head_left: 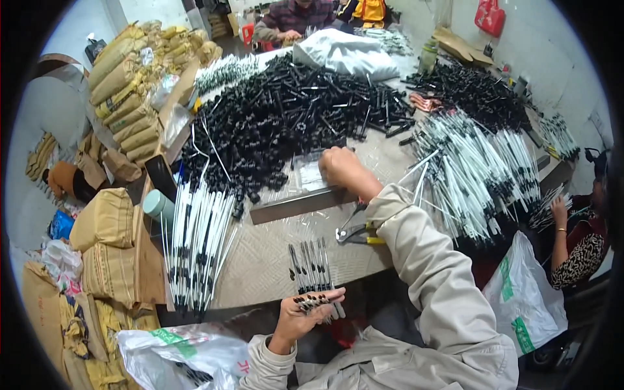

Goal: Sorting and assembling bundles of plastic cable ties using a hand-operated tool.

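My left hand [300,317], near the table's front edge, is closed round a row of thin rods [311,265] with dark and metallic upper parts, pointing away from me. Farther forward, my right hand [346,169] is bent down over a small clear tray [307,174] of clear slivers. Its fingers are drawn together, and whatever they pinch is hidden. A long metal bar [292,207] lies just in front of the tray. Close to my right forearm rest pliers [354,234] with yellow-and-black handles. Loose clear slivers are scattered on the patterned tabletop [260,260].
A big heap of black plastic parts [286,110] covers the table's middle. White rods lie bundled at left [198,240] and right [465,172]. A white sack [344,53] sits behind. Co-workers sit at the far end [299,19] and right [582,240]. Stuffed sacks [123,91] line the left.
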### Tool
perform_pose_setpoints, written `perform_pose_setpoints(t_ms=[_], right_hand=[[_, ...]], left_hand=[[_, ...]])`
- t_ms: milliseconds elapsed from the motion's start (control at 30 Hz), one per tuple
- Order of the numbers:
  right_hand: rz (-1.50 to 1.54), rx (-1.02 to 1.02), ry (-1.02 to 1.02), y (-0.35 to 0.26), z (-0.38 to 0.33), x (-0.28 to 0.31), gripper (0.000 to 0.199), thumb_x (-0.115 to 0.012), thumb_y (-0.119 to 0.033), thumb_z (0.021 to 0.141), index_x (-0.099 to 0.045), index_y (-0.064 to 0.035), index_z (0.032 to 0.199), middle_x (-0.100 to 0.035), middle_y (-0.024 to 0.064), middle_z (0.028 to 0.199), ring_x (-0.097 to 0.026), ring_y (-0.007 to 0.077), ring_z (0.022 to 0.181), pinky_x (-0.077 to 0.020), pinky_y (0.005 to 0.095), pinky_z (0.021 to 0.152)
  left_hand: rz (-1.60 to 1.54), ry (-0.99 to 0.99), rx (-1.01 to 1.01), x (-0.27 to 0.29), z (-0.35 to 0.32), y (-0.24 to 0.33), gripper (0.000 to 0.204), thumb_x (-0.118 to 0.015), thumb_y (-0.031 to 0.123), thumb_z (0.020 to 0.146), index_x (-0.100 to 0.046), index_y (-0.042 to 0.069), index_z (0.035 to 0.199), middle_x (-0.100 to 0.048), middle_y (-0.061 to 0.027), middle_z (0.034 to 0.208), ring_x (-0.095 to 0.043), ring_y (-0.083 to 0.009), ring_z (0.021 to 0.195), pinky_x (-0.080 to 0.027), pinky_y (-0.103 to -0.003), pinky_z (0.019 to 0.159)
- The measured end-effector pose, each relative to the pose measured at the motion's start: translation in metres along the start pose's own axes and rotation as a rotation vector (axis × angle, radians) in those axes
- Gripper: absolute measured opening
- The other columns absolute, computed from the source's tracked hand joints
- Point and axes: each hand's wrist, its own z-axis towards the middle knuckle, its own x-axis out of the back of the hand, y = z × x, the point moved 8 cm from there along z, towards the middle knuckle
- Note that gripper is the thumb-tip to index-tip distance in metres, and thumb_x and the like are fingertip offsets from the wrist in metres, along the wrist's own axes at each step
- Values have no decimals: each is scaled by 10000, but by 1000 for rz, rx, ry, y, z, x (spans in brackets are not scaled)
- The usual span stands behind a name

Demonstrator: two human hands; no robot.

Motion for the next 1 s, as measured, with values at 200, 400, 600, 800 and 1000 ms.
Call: perform_pose_setpoints(t_ms=[200,400,600,800,1000], right_hand=[[205,124,449,-31,-23,68,74,-498,-47,789,-564,-46,822,-537,120,801,-578,291,745,-481,368,648],[1018,159,171,-104,-152,134,87,-611,6,798,-621,-3,885,-574,65,715,-586,128,591,-444,217,559],[565,265,365,-124,-192,134,305,-675,31,678,-683,-113,947,-516,37,746,-479,63,517,-332,182,397],[523,235,466,-122,-202,139,333,-689,12,651,-685,-134,950,-491,22,713,-448,58,486,-332,194,388],[504,235,495,-121,-201,138,329,-715,-56,612,-686,-158,924,-487,-6,679,-441,68,469,-338,209,371]], left_hand=[[4,57,-3,0,9,0,290,-540,45,866,-551,-71,1132,-611,-260,1023,-632,-325,891,-501,-427,805],[-53,83,-68,3,22,7,276,-558,87,875,-573,-99,1078,-622,-213,1023,-628,-276,907,-498,-374,827],[-89,116,-86,4,13,1,221,-588,46,859,-602,-105,1018,-638,-171,967,-636,-276,887,-522,-383,809],[-42,124,-108,-3,10,6,232,-589,73,864,-604,-101,1017,-642,-161,938,-644,-290,865,-523,-379,794],[0,182,-106,-2,9,8,226,-615,94,851,-624,-85,989,-657,-132,883,-646,-239,837,-508,-321,757]])
